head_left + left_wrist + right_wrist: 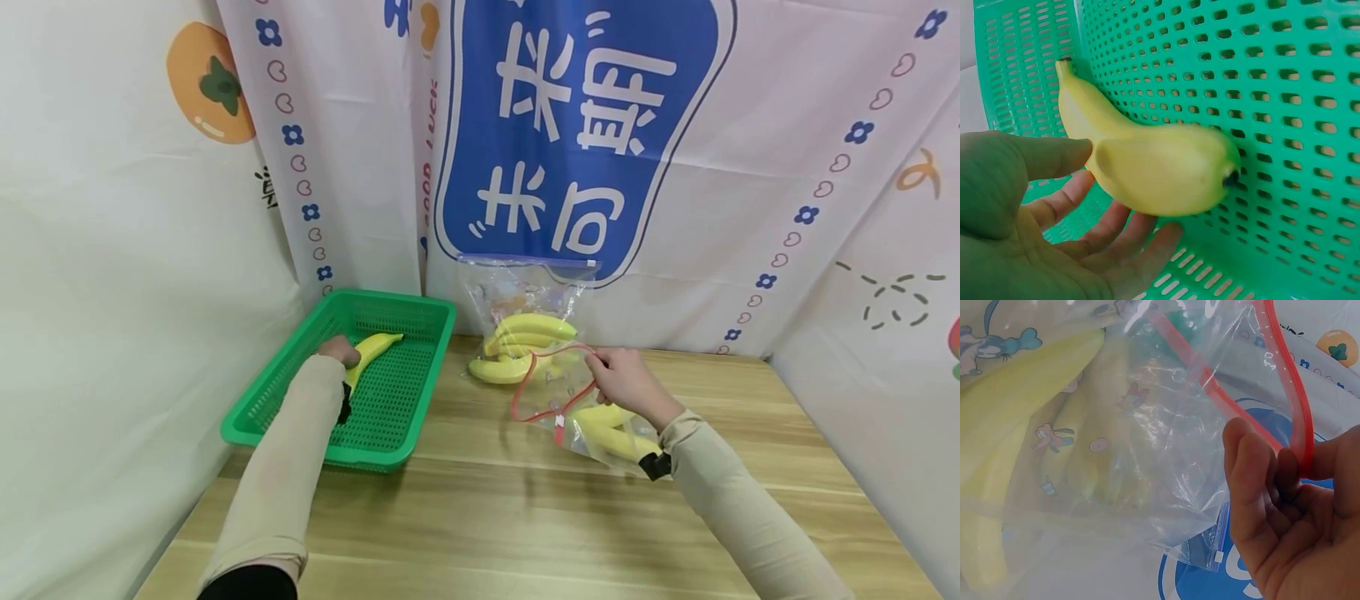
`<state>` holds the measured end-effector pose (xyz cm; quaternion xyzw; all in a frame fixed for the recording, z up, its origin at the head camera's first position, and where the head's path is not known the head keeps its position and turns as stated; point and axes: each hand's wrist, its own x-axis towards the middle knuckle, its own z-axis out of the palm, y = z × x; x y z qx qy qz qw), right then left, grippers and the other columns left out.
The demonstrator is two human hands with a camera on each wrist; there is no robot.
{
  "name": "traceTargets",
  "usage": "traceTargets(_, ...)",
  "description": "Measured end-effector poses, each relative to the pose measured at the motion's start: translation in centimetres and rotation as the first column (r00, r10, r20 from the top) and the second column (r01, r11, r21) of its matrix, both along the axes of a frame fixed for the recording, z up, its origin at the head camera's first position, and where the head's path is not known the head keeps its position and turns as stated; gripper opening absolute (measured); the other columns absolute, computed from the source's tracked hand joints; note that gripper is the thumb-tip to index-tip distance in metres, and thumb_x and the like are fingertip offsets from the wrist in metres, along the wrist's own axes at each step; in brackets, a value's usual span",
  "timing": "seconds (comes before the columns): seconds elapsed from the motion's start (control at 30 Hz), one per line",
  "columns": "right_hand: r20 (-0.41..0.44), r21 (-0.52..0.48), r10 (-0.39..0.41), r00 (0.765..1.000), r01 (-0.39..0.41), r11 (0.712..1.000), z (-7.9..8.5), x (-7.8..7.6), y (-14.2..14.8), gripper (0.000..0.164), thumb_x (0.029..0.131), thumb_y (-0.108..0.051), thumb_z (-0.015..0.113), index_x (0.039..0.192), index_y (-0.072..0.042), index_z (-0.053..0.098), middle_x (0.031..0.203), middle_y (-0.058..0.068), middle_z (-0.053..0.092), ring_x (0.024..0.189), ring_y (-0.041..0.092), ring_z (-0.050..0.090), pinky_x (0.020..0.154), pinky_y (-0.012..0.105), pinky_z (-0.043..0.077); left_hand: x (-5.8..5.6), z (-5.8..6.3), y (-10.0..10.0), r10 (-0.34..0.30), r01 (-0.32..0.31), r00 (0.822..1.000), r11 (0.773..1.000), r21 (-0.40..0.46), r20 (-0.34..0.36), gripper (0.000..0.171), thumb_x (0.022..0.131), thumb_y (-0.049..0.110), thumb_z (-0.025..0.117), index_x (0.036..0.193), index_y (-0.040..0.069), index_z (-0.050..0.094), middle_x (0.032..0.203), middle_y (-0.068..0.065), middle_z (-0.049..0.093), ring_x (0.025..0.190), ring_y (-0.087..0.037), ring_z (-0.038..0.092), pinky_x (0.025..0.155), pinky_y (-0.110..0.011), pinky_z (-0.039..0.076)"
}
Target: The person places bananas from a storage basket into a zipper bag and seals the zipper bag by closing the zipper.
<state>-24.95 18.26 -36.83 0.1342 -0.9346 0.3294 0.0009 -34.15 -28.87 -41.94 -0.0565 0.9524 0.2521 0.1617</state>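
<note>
Inside the green basket, my left hand [339, 351] holds a yellow banana [375, 346]. In the left wrist view the thumb lies against the banana [1154, 162] and the fingers curl under it. My right hand [626, 381] pinches the red rim of a clear zip bag [551, 392], whose mouth gapes toward the left. Bananas [611, 429] lie in this bag, also seen through the printed plastic in the right wrist view. The right fingers [1250, 469] and thumb grip one corner of the red zip strip [1297, 412].
A second clear bag [525, 287] with a purple zip stands against the back cloth, bananas [525, 337] inside. The green basket [431, 383] is at the left of the wooden table [480, 533]. Printed cloth [360, 167] walls the back and sides.
</note>
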Motion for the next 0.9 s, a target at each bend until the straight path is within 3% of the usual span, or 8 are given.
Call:
traceTargets(0.17,-0.002,0.004,0.006,1.0,-0.006,1.0,-0.1,0.0,0.1,0.044,0.102,-0.03,0.038,0.065,-0.009,0.048,0.054,0.01,0.055,0.053,0.026,0.063,0.046,0.034,0.047,-0.4,-0.6,-0.7,0.012,-0.015,0.999,0.999,0.046,0.05,0.042,0.092,0.006,0.043,0.125,-0.021,0.04,0.109,-0.032,0.048,0.077,-0.027,0.049,0.061,-0.031,0.046)
traceTargets(0.33,0.002,0.005,0.004,1.0,-0.004,1.0,-0.1,-0.1,0.0,0.044,0.102,-0.03,0.038,0.065,-0.009,0.048,0.054,0.008,0.054,0.054,0.026,0.063,0.048,0.034,0.048,-1.1,-0.9,-0.8,0.019,-0.021,0.995,1.0,0.022,0.102,0.035,0.094,0.013,0.052,0.111,-0.018,0.052,0.099,-0.026,0.055,0.088,-0.03,0.056,0.073,-0.035,0.051)
traceTargets(0.5,0.0,0.009,-0.001,1.0,0.001,1.0,0.0,-0.1,0.1,0.044,0.102,-0.029,0.038,0.065,-0.009,0.049,0.053,0.007,0.054,0.052,0.023,0.062,0.05,0.034,0.049,-1.0,-0.7,-0.4,0.014,-0.015,0.992,1.0,0.007,0.126,0.039,0.094,0.017,0.056,0.114,-0.017,0.053,0.114,-0.032,0.052,0.103,-0.038,0.055,0.079,-0.039,0.051)
traceTargets(0.7,0.003,0.01,0.004,1.0,-0.005,1.0,0.0,-0.1,0.1,0.044,0.102,-0.029,0.038,0.066,-0.008,0.05,0.054,0.006,0.054,0.053,0.024,0.063,0.05,0.034,0.049,-1.1,-0.9,-0.2,-0.036,0.024,0.973,0.998,0.056,0.226,0.046,0.094,0.023,0.058,0.12,-0.014,0.05,0.115,-0.029,0.053,0.101,-0.035,0.056,0.077,-0.038,0.052)
traceTargets(0.9,-0.001,0.01,-0.001,1.0,0.001,1.0,-0.1,-0.2,0.1,0.044,0.102,-0.029,0.038,0.065,-0.009,0.049,0.053,0.007,0.054,0.053,0.025,0.063,0.048,0.034,0.048,-2.1,-1.6,-0.8,-0.113,0.067,0.949,0.985,0.16,0.295,0.062,0.087,0.032,0.066,0.125,-0.012,0.044,0.111,-0.024,0.055,0.095,-0.03,0.058,0.078,-0.038,0.052)
